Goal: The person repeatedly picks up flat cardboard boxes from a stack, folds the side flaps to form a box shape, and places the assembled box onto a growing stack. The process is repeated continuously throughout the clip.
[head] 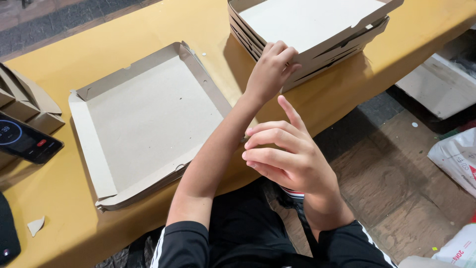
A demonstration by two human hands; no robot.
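Note:
My left hand [271, 69] reaches across to the near corner of a stack of folded cardboard box trays [307, 30] at the top right, its fingers curled against the stack's edge. My right hand [287, 154] hovers above the table's front edge, fingers half bent and holding nothing. An open flat cardboard tray [148, 119] with low folded walls lies on the yellow table [218, 30] to the left of my arms.
A phone [25, 141] with a lit screen leans at the left edge beside more folded cardboard [25, 99]. A cardboard scrap [35, 226] lies near the front left. White bags [458, 159] and a flat board sit on the floor at right.

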